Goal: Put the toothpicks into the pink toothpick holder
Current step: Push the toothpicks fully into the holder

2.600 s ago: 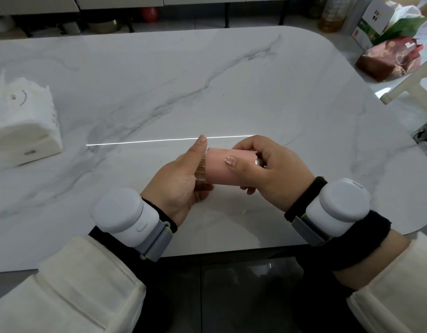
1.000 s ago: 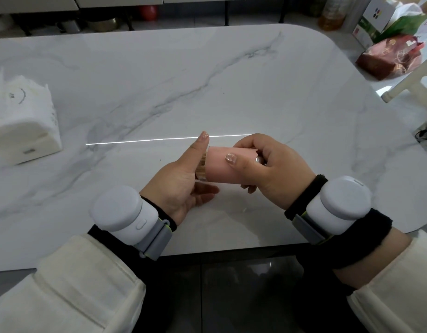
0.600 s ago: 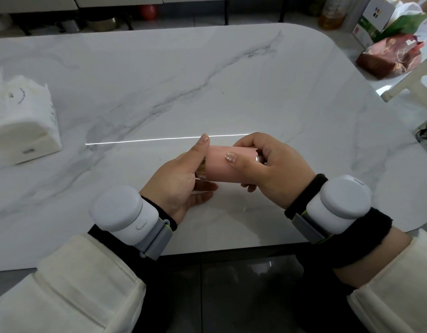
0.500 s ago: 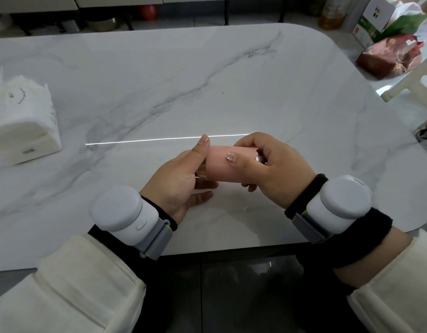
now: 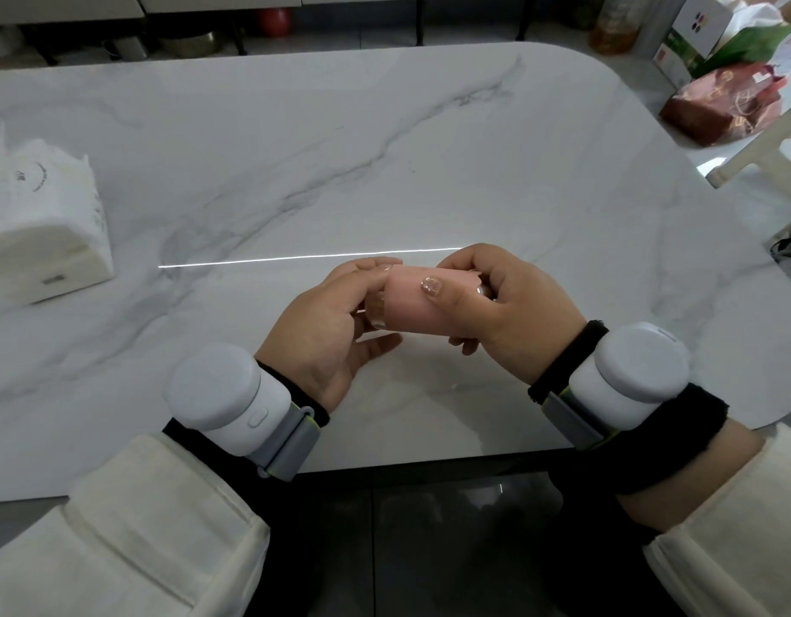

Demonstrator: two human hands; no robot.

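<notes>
A pink toothpick holder (image 5: 418, 308), a short cylinder, lies sideways in the air above the table's near edge, its mouth to the left. My right hand (image 5: 500, 311) is wrapped around its right half, thumb on top. A bundle of toothpicks (image 5: 375, 310) sticks a little way out of the mouth. My left hand (image 5: 329, 331) cups the mouth, its index finger bent over the holder's top rim and its thumb against the toothpick ends. Most of each toothpick is hidden inside the holder.
The white marble table (image 5: 295, 162) spreads out ahead. A white tissue pack (image 5: 37, 224) stands at the left edge. Off the table at the far right are a red bag (image 5: 723, 104), boxes and a white chair frame (image 5: 772, 149).
My left index finger has curled down over the holder's mouth from pointing up. The toothpick bundle shows less outside the holder than before. My right hand has stayed put.
</notes>
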